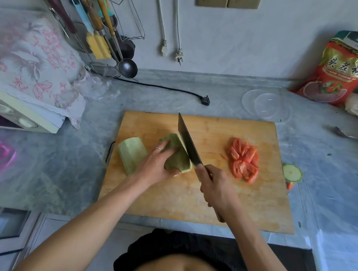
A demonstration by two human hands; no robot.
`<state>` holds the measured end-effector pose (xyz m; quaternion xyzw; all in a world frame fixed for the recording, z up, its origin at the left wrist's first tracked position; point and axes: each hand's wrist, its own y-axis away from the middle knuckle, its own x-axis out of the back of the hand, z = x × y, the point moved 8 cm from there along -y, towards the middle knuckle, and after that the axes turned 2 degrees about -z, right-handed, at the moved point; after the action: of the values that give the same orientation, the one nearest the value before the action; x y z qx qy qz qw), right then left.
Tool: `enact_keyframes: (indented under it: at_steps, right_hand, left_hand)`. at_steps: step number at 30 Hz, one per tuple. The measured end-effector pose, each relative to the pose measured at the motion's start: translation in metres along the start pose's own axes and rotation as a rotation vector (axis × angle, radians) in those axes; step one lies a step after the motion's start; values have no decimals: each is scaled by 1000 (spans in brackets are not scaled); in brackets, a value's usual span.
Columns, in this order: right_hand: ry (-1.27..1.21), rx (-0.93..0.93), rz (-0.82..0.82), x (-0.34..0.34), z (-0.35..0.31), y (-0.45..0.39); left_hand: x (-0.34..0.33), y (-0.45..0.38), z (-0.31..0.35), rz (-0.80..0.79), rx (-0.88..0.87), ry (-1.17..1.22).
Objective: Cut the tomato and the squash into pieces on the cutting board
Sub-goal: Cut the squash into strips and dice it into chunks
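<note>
Squash half (178, 154) lies skin-up, green, beside sliced tomato pieces (244, 160).

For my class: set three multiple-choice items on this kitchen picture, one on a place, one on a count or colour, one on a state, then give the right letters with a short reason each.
1. Where does the tomato lie?
A. on the board's right part
B. in the clear bowl
C. under the left hand

2. How many large squash pieces are on the board?
A. one
B. two
C. four

3. What state is the tomato in?
A. whole
B. cut into pieces
C. still bagged

Answers:
1 A: the red pile sits right of the knife.
2 B: one piece lies free, the other is under the left hand.
3 B: separate wedges show.
</note>
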<state>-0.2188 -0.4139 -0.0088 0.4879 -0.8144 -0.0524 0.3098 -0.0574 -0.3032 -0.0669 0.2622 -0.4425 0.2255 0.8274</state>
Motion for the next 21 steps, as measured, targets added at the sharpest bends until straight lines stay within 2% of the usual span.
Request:
enact_keyframes:
  at_steps: [7,15,21]
  right_hand:
    - [80,3,-27,-3,-10,7]
    - [221,54,-66,-5,-21,4]
    - [238,74,-57,-6,-24,1]
  left_hand:
    - [0,3,3,12,-2,-105]
    - [2,-9,1,-50,44,-130]
    - [0,-10,3,-52,25,-29]
